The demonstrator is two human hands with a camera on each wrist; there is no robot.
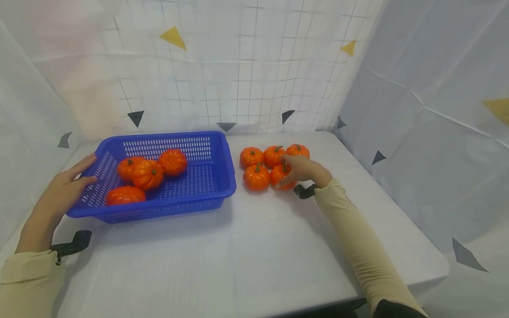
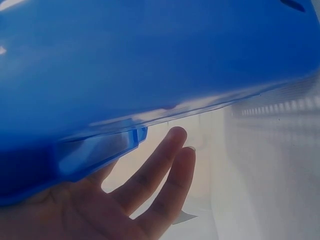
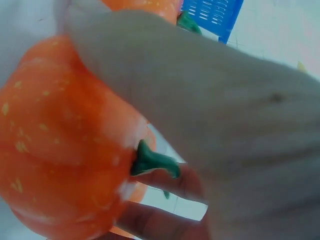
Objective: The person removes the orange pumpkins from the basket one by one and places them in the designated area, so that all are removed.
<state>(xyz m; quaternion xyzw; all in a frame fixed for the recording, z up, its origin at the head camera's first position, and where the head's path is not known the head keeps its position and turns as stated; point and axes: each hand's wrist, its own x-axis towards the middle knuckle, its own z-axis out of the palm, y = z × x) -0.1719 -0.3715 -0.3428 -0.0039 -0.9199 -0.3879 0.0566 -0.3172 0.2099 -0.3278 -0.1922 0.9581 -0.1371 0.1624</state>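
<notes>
My right hand [image 1: 304,170] grips a small orange pumpkin [image 3: 65,145], thumb and fingers on either side of its green stem. That pumpkin is at the front right of a cluster on the table. Beside it lies another pumpkin [image 1: 256,177], with more behind in a row. My left hand [image 1: 63,187] holds the left rim of a blue slotted basket [image 1: 179,201], thumb at the top edge. Two of its fingers [image 2: 167,197] reach out below the rim in the left wrist view. Several pumpkins, one of them at the front [image 1: 125,195], lie in the basket's left half.
A white-covered table [image 1: 191,265] carries everything. White grid-lined sheeting [image 1: 222,66] rises behind it, and plain sheeting [image 1: 421,145] stands along the right. Black bands with small mounts [image 1: 304,191] sit at both wrists.
</notes>
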